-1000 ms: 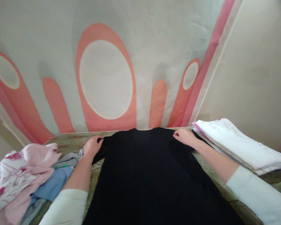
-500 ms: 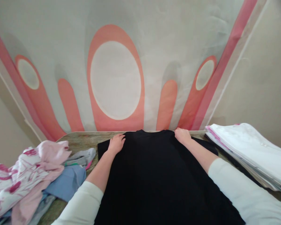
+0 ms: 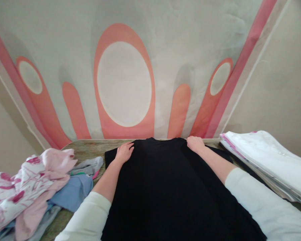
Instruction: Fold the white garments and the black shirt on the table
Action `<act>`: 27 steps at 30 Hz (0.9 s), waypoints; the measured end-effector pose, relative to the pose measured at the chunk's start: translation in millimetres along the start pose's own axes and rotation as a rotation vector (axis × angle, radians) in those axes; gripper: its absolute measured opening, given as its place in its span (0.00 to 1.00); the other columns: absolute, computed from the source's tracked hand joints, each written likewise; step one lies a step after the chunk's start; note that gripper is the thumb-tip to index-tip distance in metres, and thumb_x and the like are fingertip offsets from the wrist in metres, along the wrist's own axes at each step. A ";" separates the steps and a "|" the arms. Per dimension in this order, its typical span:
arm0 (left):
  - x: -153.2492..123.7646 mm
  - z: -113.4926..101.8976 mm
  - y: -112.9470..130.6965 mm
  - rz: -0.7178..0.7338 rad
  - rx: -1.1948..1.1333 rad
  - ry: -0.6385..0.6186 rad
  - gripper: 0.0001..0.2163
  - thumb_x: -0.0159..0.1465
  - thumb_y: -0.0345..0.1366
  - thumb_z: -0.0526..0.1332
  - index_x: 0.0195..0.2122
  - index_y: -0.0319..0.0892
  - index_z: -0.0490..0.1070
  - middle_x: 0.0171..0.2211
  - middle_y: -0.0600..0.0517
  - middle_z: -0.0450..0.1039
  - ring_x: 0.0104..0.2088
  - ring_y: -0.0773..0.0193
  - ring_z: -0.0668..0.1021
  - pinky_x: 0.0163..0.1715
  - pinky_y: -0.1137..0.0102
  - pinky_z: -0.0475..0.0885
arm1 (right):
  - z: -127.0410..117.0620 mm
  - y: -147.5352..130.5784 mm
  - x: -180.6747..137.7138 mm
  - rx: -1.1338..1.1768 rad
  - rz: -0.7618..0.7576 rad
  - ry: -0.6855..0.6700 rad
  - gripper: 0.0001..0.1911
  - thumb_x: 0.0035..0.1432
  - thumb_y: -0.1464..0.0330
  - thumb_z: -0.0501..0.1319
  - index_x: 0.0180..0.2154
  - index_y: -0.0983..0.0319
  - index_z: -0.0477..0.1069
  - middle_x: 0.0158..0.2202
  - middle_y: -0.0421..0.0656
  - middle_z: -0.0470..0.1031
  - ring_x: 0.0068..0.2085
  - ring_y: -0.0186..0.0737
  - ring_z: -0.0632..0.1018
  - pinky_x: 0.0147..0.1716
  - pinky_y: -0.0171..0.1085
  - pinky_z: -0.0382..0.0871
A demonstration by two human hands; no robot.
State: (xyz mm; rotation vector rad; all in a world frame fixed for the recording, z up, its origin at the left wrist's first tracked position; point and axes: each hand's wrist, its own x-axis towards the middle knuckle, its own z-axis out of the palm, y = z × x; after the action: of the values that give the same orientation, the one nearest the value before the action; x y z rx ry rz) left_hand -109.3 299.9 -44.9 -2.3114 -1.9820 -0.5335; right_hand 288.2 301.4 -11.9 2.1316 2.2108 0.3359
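Note:
A black T-shirt (image 3: 163, 187) lies spread over the table, its neckline at the far edge and its lower part running out of view toward me. My left hand (image 3: 124, 152) rests on the shirt near its left shoulder, palm down, with the fingers stretched out and slightly apart. At the opposite shoulder, my right hand (image 3: 195, 144) is closed on the fabric beside the neckline. Both forearms reach across the shirt's sides. The right sleeve of the shirt is partly covered by my arm.
On the left is a loose heap of clothes, with a pink floral garment (image 3: 22, 190) and a blue one (image 3: 74, 192). A stack of folded clothes (image 3: 268, 154), white on top, stands at the right. The wooden table (image 3: 90, 144) meets a patterned wall panel (image 3: 165, 50) behind.
The view has tilted down or shifted very slightly. Both hands and the black T-shirt keep nearly the same places.

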 end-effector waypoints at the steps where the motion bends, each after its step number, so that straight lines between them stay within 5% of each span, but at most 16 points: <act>1: -0.4 -0.3 0.1 0.001 0.003 0.001 0.16 0.65 0.41 0.50 0.51 0.47 0.68 0.55 0.50 0.65 0.55 0.60 0.65 0.54 0.66 0.58 | 0.1 -0.8 -0.8 -0.004 -0.003 0.006 0.16 0.57 0.75 0.49 0.40 0.71 0.74 0.42 0.60 0.74 0.44 0.50 0.75 0.40 0.42 0.65; 22: 1.7 1.1 -2.5 -0.003 0.057 -0.002 0.17 0.65 0.41 0.50 0.52 0.48 0.67 0.55 0.52 0.65 0.54 0.57 0.67 0.51 0.63 0.62 | 5.9 23.7 -1.1 -0.017 0.083 0.078 0.14 0.55 0.75 0.51 0.36 0.70 0.75 0.38 0.57 0.76 0.41 0.49 0.76 0.38 0.39 0.65; 27: 3.1 1.9 -4.0 -0.001 0.056 -0.003 0.18 0.65 0.44 0.48 0.52 0.48 0.67 0.56 0.51 0.64 0.55 0.57 0.66 0.51 0.63 0.62 | 12.4 25.8 -8.5 0.057 0.090 0.085 0.15 0.59 0.69 0.50 0.37 0.66 0.75 0.40 0.53 0.75 0.42 0.46 0.76 0.37 0.37 0.64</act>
State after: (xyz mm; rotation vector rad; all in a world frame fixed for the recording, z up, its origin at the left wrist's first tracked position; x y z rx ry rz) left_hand -112.3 304.0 -46.6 -2.2799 -1.9733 -0.4687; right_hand 316.3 295.1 -20.0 2.2931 2.1988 0.3793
